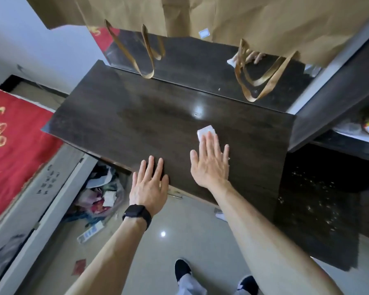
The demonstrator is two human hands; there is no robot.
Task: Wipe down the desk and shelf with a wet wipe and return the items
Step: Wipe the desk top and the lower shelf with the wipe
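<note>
A dark wood desk top (136, 116) fills the middle of the view. My right hand (211, 165) lies flat on it with straight fingers, pressing a white wet wipe (206, 130) whose far end sticks out past the fingertips. My left hand (148, 184), with a black watch on the wrist, rests flat on the desk's near edge with fingers spread. A mirror (200, 60) at the back of the desk reflects the hand and wipe.
Brown paper bags (264, 20) with gold ribbon handles hang above the desk's back. A shelf (349, 133) at right holds a round item. Below left stand a bin of rubbish (102, 194) and a red-covered bed (13, 141). Litter lies on the tiled floor.
</note>
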